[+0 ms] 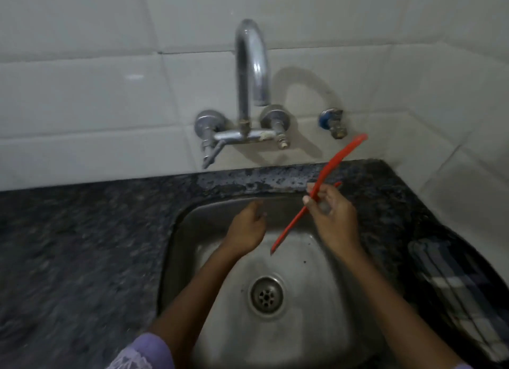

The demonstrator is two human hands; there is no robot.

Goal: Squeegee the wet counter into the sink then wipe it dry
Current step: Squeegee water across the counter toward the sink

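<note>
A thin red squeegee is held tilted over the steel sink, its blade running from near the wall down toward the basin. My right hand grips it around the middle. My left hand hovers over the sink's back left part, fingers loosely curled, holding nothing. The dark speckled counter surrounds the sink; a wet, shiny strip lies behind the basin. A dark and white checked cloth lies folded on the counter to the right of the sink.
A chrome wall tap arches above the sink's back edge, with a small blue-collared valve to its right. White tiled walls close off the back and the right corner. The drain sits in the basin's middle.
</note>
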